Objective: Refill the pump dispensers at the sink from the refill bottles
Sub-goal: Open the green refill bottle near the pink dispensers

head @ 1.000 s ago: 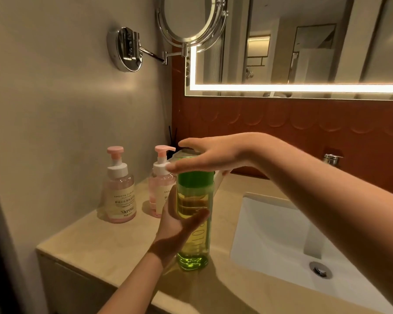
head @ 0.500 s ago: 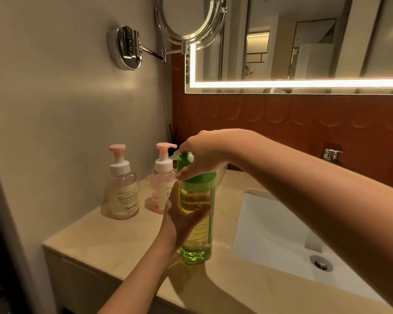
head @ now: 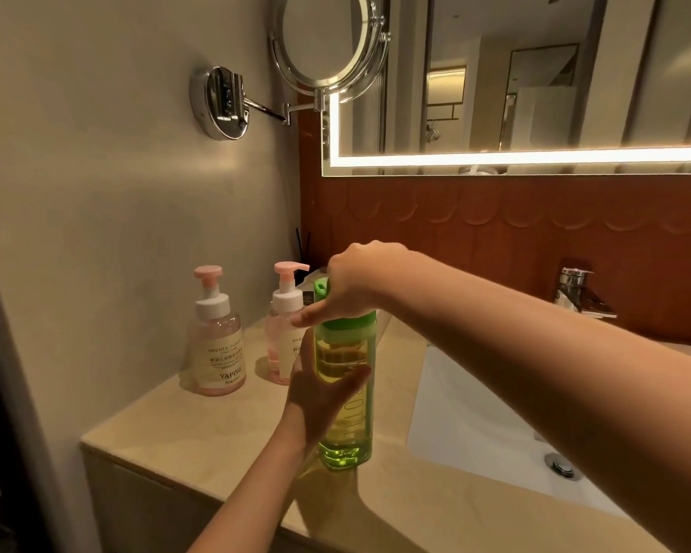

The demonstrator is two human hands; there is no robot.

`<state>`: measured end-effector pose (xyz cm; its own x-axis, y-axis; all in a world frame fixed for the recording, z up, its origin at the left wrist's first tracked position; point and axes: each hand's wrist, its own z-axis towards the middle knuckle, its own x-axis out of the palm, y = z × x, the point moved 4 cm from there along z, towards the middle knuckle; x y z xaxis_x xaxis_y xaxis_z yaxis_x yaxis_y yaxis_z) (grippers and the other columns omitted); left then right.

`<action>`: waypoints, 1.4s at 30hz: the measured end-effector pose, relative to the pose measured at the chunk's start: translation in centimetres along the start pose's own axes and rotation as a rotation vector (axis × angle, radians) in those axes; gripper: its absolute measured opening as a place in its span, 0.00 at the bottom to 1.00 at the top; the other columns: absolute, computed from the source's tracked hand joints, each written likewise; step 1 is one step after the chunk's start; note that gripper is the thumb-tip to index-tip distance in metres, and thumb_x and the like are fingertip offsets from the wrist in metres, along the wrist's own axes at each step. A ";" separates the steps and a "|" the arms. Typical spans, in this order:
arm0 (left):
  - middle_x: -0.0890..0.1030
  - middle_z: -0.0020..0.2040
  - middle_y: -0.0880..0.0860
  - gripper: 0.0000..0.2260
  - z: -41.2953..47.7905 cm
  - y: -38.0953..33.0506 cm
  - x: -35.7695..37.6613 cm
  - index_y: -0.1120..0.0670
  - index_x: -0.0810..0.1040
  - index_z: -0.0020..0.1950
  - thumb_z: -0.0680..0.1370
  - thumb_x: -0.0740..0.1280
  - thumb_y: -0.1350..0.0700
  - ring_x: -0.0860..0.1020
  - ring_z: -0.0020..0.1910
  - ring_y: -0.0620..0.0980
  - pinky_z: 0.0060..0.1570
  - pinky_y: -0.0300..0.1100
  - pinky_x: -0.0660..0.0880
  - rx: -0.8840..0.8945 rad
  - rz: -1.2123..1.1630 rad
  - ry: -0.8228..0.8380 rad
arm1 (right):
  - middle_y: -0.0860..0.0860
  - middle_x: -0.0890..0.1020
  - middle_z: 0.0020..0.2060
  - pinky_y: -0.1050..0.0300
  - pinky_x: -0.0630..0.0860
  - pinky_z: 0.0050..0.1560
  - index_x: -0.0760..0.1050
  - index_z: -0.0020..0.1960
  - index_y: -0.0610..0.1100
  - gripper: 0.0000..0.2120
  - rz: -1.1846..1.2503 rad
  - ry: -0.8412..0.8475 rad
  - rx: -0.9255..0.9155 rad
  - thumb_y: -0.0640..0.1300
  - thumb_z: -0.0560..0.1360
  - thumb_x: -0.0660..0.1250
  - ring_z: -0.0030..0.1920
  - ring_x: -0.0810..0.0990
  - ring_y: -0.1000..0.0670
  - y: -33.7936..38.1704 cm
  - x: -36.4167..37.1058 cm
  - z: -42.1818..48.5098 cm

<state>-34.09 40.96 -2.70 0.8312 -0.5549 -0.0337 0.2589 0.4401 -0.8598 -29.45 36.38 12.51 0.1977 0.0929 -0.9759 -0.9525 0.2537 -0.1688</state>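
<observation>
Green-capped refill bottle stands upright on the beige stone counter, just left of the white sink basin, yellow-green liquid filling most of it. We have our left hand wrapped round the bottle's middle, thumb across the front, fingers behind and hidden. Our right hand comes in from the right and closes over the green lid, thumb and fingers pinching its top; the small flip tab sticks up at the left of the knuckles. Lid looks seated on the bottle, though the hand covers the joint so we can't be sure.

Two pink pump dispensers sit behind, near the wall: the left dispenser, label reading YAPING, stands clear; the right dispenser is just behind the bottle, partly covered by our left fingers. Both upright, pumps on.

Chrome faucet at the back right of the basin, drain at its bottom. Round swing-arm mirror on the left wall, lit wall mirror above red-brown tile.
</observation>
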 end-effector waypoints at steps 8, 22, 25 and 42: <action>0.81 0.50 0.41 0.36 0.0 -0.5 0.3 0.43 0.69 0.58 0.55 0.76 0.34 0.80 0.52 0.43 0.46 0.38 0.78 0.027 -0.107 0.015 | 0.47 0.68 0.67 0.52 0.77 0.54 0.57 0.73 0.54 0.35 0.195 0.280 -0.236 0.45 0.72 0.70 0.64 0.70 0.43 -1.0 -0.4 -0.2; 0.80 0.54 0.47 0.49 0.2 0.1 -0.1 0.50 0.64 0.67 0.53 0.71 0.27 0.80 0.52 0.43 0.56 0.51 0.77 0.023 0.044 -0.024 | 0.50 0.72 0.34 0.58 0.73 0.37 0.73 0.57 0.45 0.34 -0.104 -0.076 -0.007 0.73 0.67 0.59 0.39 0.75 0.49 0.4 -0.3 -0.2; 0.81 0.52 0.44 0.43 0.3 0.5 0.0 0.45 0.65 0.65 0.54 0.72 0.30 0.80 0.52 0.44 0.54 0.53 0.78 0.012 0.048 -0.036 | 0.49 0.75 0.42 0.59 0.73 0.36 0.71 0.63 0.44 0.32 0.008 0.024 -0.060 0.66 0.70 0.63 0.45 0.76 0.48 0.0 -0.4 0.0; 0.82 0.49 0.44 0.35 0.4 0.2 0.2 0.43 0.71 0.57 0.54 0.77 0.35 0.81 0.52 0.47 0.52 0.51 0.78 -0.012 -0.111 0.032 | 0.48 0.69 0.64 0.63 0.74 0.41 0.57 0.71 0.50 0.35 0.076 0.269 -0.370 0.40 0.71 0.71 0.57 0.70 0.48 -1.5 -1.4 0.0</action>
<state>-33.68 41.16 -2.67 0.7818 -0.6218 0.0459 0.3425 0.3668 -0.8650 -28.33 35.90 14.13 0.1035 -0.1679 -0.9804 -0.9903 -0.1097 -0.0858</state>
